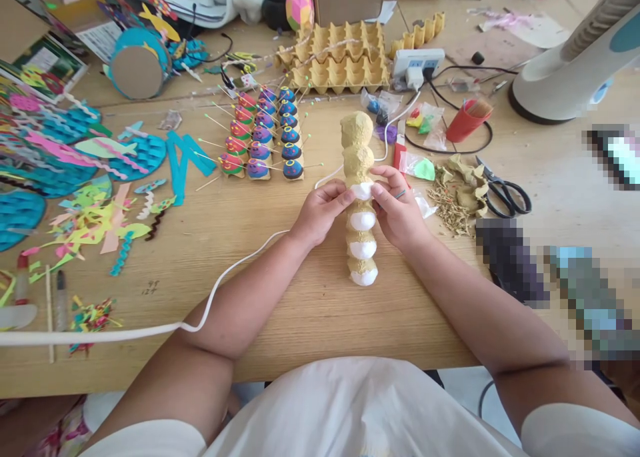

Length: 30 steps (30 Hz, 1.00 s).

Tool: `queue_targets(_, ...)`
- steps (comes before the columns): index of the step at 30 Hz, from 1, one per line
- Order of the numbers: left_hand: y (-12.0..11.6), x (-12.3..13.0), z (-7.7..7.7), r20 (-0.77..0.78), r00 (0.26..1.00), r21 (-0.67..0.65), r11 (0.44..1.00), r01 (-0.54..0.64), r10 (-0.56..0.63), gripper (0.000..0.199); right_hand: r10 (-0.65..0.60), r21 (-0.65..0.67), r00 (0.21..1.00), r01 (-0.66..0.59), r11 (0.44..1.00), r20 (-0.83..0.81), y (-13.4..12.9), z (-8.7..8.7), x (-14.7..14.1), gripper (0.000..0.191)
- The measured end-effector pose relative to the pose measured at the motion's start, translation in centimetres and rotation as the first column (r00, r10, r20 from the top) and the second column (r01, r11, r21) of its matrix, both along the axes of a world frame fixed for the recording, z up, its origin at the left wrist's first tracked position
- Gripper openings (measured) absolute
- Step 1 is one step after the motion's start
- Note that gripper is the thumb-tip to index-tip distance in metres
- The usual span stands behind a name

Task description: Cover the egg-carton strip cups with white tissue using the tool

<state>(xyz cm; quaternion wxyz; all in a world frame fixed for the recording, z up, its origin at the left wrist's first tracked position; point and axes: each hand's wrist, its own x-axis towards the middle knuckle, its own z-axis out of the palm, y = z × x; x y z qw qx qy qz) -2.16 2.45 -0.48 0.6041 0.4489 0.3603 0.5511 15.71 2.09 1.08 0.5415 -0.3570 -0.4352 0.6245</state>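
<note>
A yellow egg-carton strip (358, 158) stretches away from me over the table, its cups in a single row. Several cups at its near end carry smooth white clay (363, 221); the far cups are bare yellow. My left hand (327, 207) grips the strip from the left, its thumb against the edge of one white patch. From the right, my right hand (399, 207) holds the same cup, with the thumb touching the white and the fingers partly curled behind. A thin bluish bit shows at the right fingers; what it is I cannot make out.
Painted egg-carton strips (260, 134) with pins stand beyond my left hand. An egg tray (340, 57) and power strip (419, 64) lie at the back. Scissors (505, 194) and carton scraps (463, 184) are right. A white cable (220, 280) crosses my left forearm.
</note>
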Motion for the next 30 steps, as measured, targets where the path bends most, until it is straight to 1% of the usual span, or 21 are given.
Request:
queue_targets(2,-0.2,0.2,0.1,0.042,0.998,-0.063,0.997,0.043,-0.04,0.061,-0.006,-0.045,0.999,0.004,0.999,-0.04,-0.2,0.2,-0.1,0.058)
queue_targets(5,-0.6,0.5,0.5,0.155,0.982,-0.141,0.981,0.134,-0.112,0.065,0.014,-0.088,0.995,-0.023,0.996,-0.102,-0.3,0.5,-0.2,0.058)
queue_targets(7,-0.7,0.6,0.8,0.198,0.969,-0.183,0.966,0.183,-0.147,0.064,0.048,-0.129,0.988,-0.067,0.989,-0.145,-0.3,0.6,-0.1,0.059)
queue_targets(10,-0.9,0.5,1.0,0.209,0.962,-0.241,0.944,0.224,-0.175,0.06,0.095,-0.192,0.971,-0.139,0.971,-0.218,-0.3,0.8,-0.1,0.061)
queue_targets(13,-1.0,0.6,0.9,0.233,0.959,-0.279,0.934,0.225,-0.162,0.057,0.104,-0.229,0.96,-0.166,0.959,-0.261,-0.4,0.8,-0.1,0.061)
queue_targets(17,-1.2,0.9,0.9,0.295,0.944,-0.326,0.912,0.248,-0.151,0.055,0.086,-0.265,0.955,-0.165,0.95,-0.285,-0.4,0.7,-0.2,0.063)
queue_targets(21,-1.4,1.1,1.0,0.319,0.938,-0.356,0.899,0.254,-0.138,0.052,0.08,-0.262,0.957,-0.155,0.952,-0.278,-0.5,0.6,-0.3,0.059)
queue_targets(25,-1.4,1.0,0.9,0.341,0.931,-0.387,0.883,0.265,-0.13,0.049,0.078,-0.259,0.956,-0.154,0.953,-0.282,-0.6,0.8,-0.5,0.059)
queue_targets(30,-1.4,1.0,0.7,0.363,0.925,-0.425,0.863,0.272,-0.113,0.054,0.093,-0.253,0.961,-0.161,0.954,-0.26,-0.7,0.8,-0.5,0.06)
